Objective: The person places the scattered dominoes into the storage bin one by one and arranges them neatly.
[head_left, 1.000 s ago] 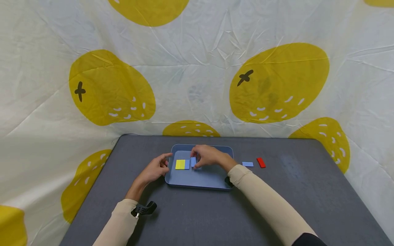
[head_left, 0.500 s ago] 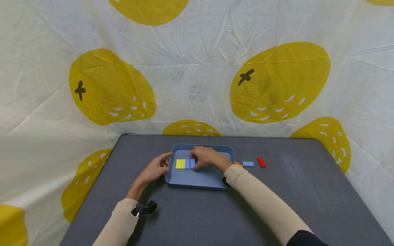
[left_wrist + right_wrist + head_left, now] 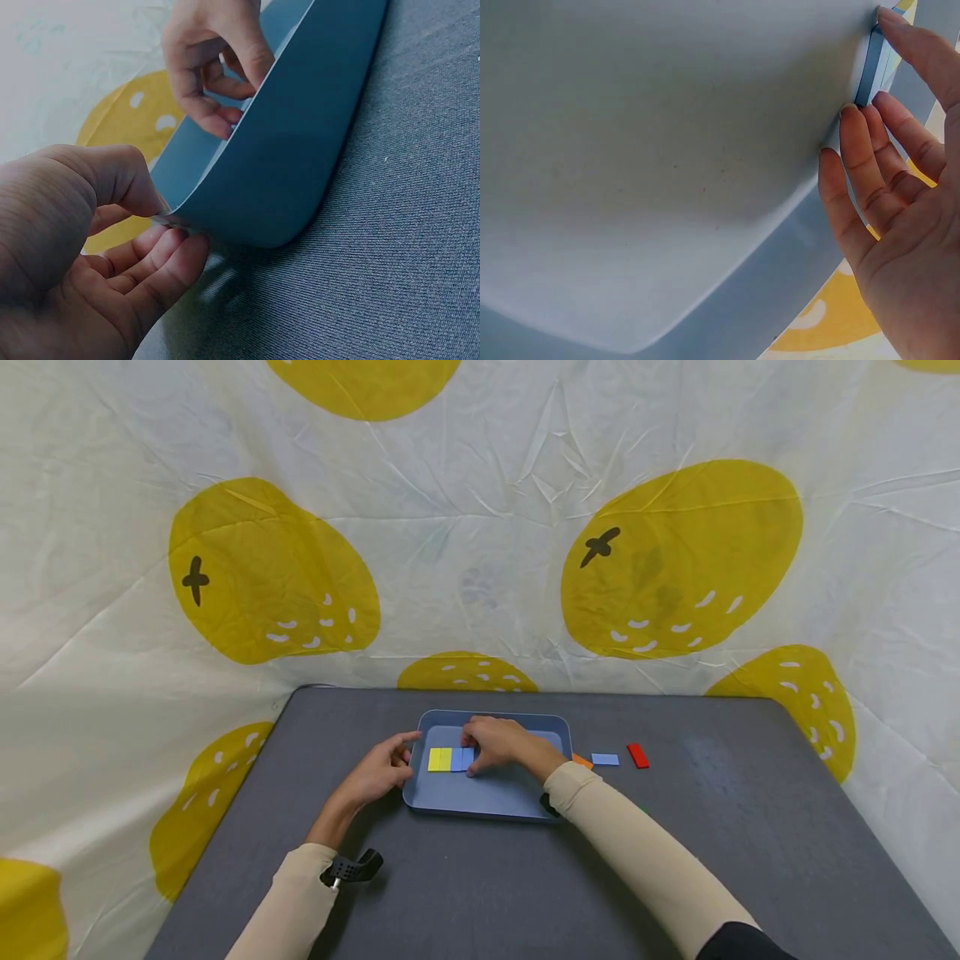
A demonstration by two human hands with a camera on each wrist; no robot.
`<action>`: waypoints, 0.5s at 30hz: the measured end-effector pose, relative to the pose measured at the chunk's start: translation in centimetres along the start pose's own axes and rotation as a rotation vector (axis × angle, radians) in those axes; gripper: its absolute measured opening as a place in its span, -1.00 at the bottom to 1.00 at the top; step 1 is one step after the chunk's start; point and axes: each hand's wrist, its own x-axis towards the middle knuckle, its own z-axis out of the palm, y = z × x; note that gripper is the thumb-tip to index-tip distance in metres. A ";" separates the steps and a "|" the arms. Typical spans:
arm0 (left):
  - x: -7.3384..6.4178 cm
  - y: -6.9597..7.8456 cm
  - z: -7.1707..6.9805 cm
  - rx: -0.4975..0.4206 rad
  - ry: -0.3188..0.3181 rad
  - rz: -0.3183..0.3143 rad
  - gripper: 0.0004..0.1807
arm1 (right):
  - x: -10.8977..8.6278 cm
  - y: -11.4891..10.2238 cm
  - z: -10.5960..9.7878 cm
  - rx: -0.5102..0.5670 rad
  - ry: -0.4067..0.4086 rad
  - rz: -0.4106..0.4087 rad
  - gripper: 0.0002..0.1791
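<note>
A blue-grey tray (image 3: 480, 805) lies on the table. My left hand (image 3: 378, 772) pinches its left rim, index finger on top and other fingers against the outer wall, as the left wrist view shows. Inside the tray, yellow tiles (image 3: 439, 760) and a blue tile (image 3: 456, 760) stand side by side in a row. My right hand (image 3: 504, 743) reaches in and holds another blue tile (image 3: 869, 69) between thumb and fingertips, at the right end of that row. In the head view this hand partly covers the tile.
Right of the tray lie a blue tile (image 3: 605, 760), a red tile (image 3: 637, 756) and a partly hidden orange piece (image 3: 582, 762). A sliver of green (image 3: 642, 809) shows beside the right sleeve. A patterned cloth (image 3: 480, 568) hangs behind the table.
My right hand has slid its blue tile left, closing the gap to the row. The orange piece has come into view as the right arm shifted. My left hand stays at the rim.
</note>
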 end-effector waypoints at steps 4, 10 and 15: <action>0.0 0.0 0.1 0.003 0.001 0.006 -0.26 | -0.4 0.1 -0.2 0.007 0.007 -0.005 -0.44; 0.0 -0.2 0.1 0.008 -0.006 0.023 -0.26 | -1.7 0.6 -0.9 0.049 0.021 -0.017 -0.36; 0.0 -0.4 0.0 0.008 -0.012 0.038 -0.27 | -3.3 1.3 -2.1 0.139 0.039 -0.052 -0.39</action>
